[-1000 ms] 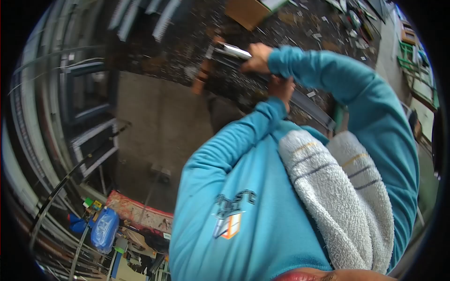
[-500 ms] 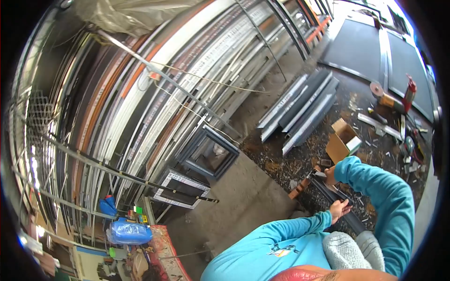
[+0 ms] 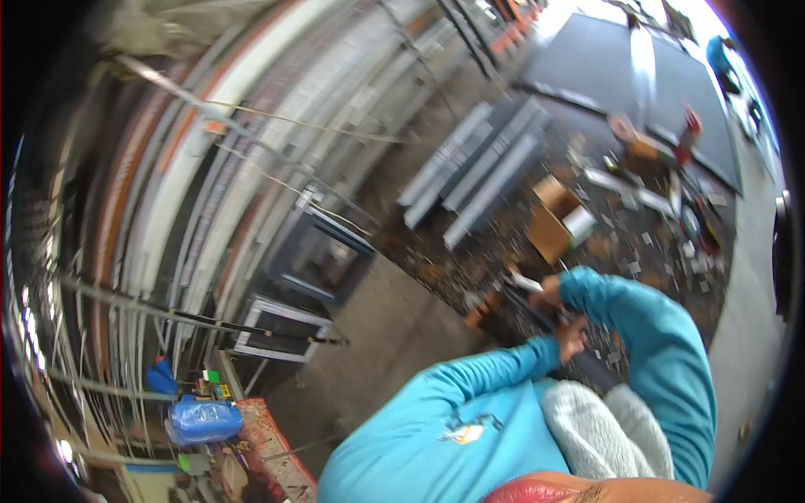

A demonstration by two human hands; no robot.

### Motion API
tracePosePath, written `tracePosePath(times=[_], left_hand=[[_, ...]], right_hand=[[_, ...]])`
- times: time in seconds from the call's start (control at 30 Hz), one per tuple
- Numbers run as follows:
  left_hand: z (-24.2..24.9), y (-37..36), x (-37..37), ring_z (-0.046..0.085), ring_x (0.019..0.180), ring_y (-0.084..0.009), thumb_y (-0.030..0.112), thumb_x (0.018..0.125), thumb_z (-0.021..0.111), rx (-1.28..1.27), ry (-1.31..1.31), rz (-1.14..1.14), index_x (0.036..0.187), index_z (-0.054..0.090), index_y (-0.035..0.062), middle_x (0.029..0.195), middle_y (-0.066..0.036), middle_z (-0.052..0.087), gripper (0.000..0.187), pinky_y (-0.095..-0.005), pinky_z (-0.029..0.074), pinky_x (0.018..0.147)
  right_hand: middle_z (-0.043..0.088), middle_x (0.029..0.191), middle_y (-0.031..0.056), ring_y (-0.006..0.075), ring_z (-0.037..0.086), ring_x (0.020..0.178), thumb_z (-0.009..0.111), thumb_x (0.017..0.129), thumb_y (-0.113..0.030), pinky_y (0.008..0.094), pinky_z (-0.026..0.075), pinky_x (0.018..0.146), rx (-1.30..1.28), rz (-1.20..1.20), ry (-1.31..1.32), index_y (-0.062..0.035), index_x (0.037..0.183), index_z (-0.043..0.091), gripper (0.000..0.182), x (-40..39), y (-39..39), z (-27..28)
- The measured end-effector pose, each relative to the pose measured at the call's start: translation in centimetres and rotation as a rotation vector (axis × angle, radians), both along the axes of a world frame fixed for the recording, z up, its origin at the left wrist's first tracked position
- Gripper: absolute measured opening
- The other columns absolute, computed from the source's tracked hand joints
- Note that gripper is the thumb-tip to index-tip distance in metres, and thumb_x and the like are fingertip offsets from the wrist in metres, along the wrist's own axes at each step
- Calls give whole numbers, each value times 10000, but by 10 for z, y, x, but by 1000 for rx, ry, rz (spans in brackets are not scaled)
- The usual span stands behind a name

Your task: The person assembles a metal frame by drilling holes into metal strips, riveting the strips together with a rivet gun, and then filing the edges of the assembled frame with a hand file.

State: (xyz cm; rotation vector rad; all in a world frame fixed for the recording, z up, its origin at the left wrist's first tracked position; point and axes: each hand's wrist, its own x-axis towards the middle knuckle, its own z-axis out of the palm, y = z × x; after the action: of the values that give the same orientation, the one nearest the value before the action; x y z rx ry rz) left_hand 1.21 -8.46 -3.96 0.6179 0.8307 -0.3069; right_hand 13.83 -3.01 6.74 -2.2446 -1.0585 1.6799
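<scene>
A long dark grey profile bar [image 3: 597, 369] lies at an angle over the workbench edge, running back toward my body. My left hand [image 3: 573, 338] is closed around the bar near its middle. Farther up, close to the bar's far end, my right hand [image 3: 549, 291] has its fingers curled on something. A pale, light strip [image 3: 525, 282] shows beside those fingers; blur hides what it is. Reddish-brown blocks [image 3: 482, 308] sit at the bench edge by the far end of the bar.
Past my hands stands an open cardboard box [image 3: 553, 235]. Several grey profiles [image 3: 478, 168] lie stacked on the littered bench [image 3: 436, 272]. A grinder-like tool [image 3: 641, 147] is farther right. Racks of long profiles [image 3: 226, 142] fill the left. Another person [image 3: 719, 63] is at upper right.
The view has swung, so the scene sits farther left and is blurred. My left hand has come closer to my right along the bar. A person now shows at upper right.
</scene>
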Motion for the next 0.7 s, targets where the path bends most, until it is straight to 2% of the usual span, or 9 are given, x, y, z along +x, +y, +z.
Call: tracePosePath(times=[0.07,0.17,0.23,0.37,0.4,0.43,0.5,0.57,0.7], left_hand=[[-18,2,-2,556,885,-163,335,873,650,-9,-43,36,1196,458,162,1022,-30,511,414,-385,520,793],[67,7,5,616,859,-167,195,812,726,157,-165,169,1105,498,32,1046,-84,574,406,-300,562,700],[63,12,-10,646,858,-171,167,803,736,254,-88,-29,1040,563,14,975,-84,613,331,-295,562,703],[102,41,-43,650,839,-152,124,779,760,255,-302,-332,993,617,32,910,-83,653,273,-292,552,746],[101,59,-60,644,837,-140,112,771,770,258,-490,-423,980,627,33,900,-82,661,265,-284,544,751],[127,83,-60,629,821,-123,86,766,771,606,-436,-554,955,632,21,892,-57,665,244,-275,526,751],[122,128,-65,604,782,-109,133,784,762,849,-427,-392,913,625,35,893,-49,654,212,-252,507,668],[98,179,-70,594,730,-92,125,797,747,1084,-370,-211,953,612,34,823,-32,643,226,-243,496,640],[73,240,-87,551,674,-85,144,804,745,1264,-219,-101,945,599,19,765,-10,615,238,-236,479,636]], right_hand=[[678,787,83,214,620,678,692,726,-544,381,509,614,29,-11,-36,-58,885,725,512,-7,-2,10],[681,804,195,305,667,771,708,646,-577,408,524,714,259,-134,-288,33,888,693,656,-19,-3,-19],[680,818,180,315,669,802,725,673,-481,405,521,737,179,-160,-290,31,928,689,573,-30,-11,-3],[678,744,113,249,637,684,721,708,-365,376,509,667,272,-306,181,19,860,689,414,-8,-54,21],[653,768,131,231,637,733,687,751,-297,384,510,699,123,-78,188,10,1057,628,437,21,-81,43],[657,764,135,220,647,753,672,765,-319,391,511,714,49,95,-25,-34,1134,596,473,32,-98,77],[675,780,140,296,660,766,641,764,-245,413,532,744,-153,842,-442,-20,898,671,263,71,-130,67],[684,785,121,310,671,750,728,740,-291,422,534,671,-488,219,-188,-58,867,710,266,105,-161,113],[669,784,174,355,664,759,646,717,-79,428,538,670,18,250,-797,-70,924,663,208,85,-202,125]])
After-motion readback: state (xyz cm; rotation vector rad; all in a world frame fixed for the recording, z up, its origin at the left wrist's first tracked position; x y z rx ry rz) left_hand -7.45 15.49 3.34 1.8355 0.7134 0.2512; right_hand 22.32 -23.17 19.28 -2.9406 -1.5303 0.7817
